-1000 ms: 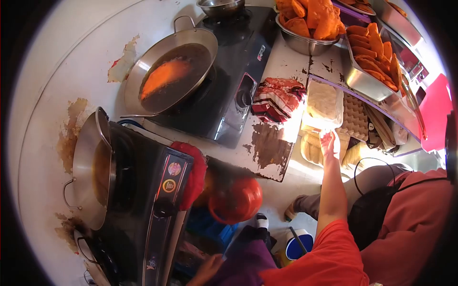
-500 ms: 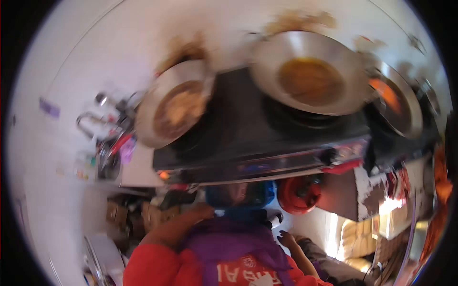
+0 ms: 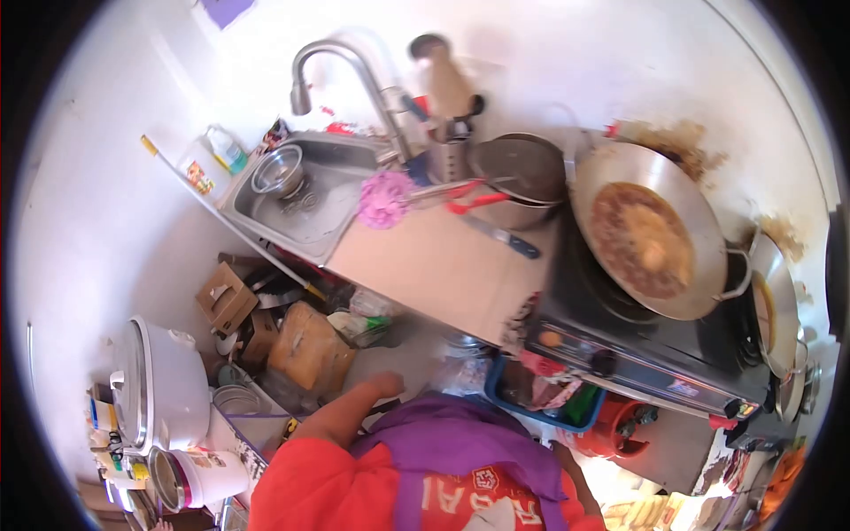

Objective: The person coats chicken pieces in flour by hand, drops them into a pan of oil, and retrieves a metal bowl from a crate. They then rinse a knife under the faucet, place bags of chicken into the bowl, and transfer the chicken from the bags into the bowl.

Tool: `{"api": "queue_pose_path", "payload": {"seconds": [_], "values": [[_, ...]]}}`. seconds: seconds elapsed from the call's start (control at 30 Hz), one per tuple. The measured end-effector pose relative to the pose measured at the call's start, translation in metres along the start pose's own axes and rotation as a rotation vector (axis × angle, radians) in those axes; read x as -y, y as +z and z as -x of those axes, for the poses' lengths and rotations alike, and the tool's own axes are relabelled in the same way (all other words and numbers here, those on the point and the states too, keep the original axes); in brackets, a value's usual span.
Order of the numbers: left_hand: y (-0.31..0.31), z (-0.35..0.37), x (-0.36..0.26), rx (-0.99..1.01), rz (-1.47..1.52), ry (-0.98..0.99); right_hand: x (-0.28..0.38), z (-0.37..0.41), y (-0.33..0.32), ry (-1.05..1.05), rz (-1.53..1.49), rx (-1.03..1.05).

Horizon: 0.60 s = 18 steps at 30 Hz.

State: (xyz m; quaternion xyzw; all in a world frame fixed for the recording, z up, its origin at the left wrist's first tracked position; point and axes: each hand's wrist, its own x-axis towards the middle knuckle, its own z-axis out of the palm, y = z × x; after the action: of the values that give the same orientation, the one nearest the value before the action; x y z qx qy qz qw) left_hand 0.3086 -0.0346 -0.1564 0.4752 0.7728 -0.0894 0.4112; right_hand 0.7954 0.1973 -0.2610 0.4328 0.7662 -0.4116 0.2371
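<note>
My left hand (image 3: 387, 383) is low in front of my body, beside the purple apron (image 3: 443, 432). Its fingers look curled in, with nothing seen in them. Of my right side, the forearm shows at the apron's other edge, with the hand (image 3: 561, 453) mostly hidden and its fingers not readable. Beyond my hands, a brown counter (image 3: 425, 265) bears a knife (image 3: 503, 237), red-handled tongs (image 3: 474, 203) and a dark-lidded pot (image 3: 521, 170). On the black stove (image 3: 651, 343) sits a wide wok (image 3: 699, 203) holding brown bubbling liquid and a pale mass.
A sink (image 3: 323, 226) with a metal bowl (image 3: 279, 173) and a pink scrubber (image 3: 385, 199) lies left. Below are cardboard boxes (image 3: 227, 296), a blue crate (image 3: 567, 425) and a red gas cylinder (image 3: 613, 427). A large white cooker (image 3: 173, 385) stands at lower left.
The view has swung left, bringing the sink and counter in and shifting the woks right. My left hand stays low by the apron; the right hand's fingers, spread before, are now hidden.
</note>
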Motion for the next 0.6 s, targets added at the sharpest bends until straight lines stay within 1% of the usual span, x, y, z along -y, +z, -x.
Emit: {"api": "queue_pose_path", "payload": {"seconds": [0.03, 0.1, 0.13, 0.2, 0.27, 0.33, 0.37, 0.47, 0.57, 0.6], "values": [[0.001, 0.005, 0.026, -0.043, 0.039, -0.058, 0.014, -0.018, 0.017, 0.072, 0.062, -0.016], [0.008, 0.009, 0.077, -0.118, 0.128, -0.173, 0.010, -0.059, 0.055, -0.219, -0.119, -0.116], [0.018, 0.007, 0.106, -0.137, 0.137, -0.191, 0.029, -0.064, 0.057, -0.226, -0.097, -0.093], [0.025, 0.021, 0.147, -0.177, 0.201, -0.279, 0.082, -0.066, 0.047, -0.196, -0.019, -0.029], [0.021, 0.045, 0.167, -0.210, 0.305, -0.410, 0.133, -0.063, 0.028, -0.196, 0.059, 0.017], [0.037, 0.054, 0.190, -0.243, 0.349, -0.471, 0.171, -0.066, 0.012, -0.216, 0.137, 0.057], [0.044, 0.058, 0.195, -0.263, 0.376, -0.509, 0.183, -0.069, 0.006, -0.231, 0.178, 0.081], [0.054, 0.076, 0.189, -0.270, 0.424, -0.502, 0.207, -0.084, -0.002, -0.290, 0.315, 0.166], [0.079, 0.061, 0.178, -0.092, 0.702, -0.542, 0.220, -0.098, -0.009, -0.318, 0.458, 0.269], [0.082, 0.061, 0.165, -0.144, 0.762, -0.505, 0.227, -0.102, -0.011, -0.318, 0.493, 0.298]]}}
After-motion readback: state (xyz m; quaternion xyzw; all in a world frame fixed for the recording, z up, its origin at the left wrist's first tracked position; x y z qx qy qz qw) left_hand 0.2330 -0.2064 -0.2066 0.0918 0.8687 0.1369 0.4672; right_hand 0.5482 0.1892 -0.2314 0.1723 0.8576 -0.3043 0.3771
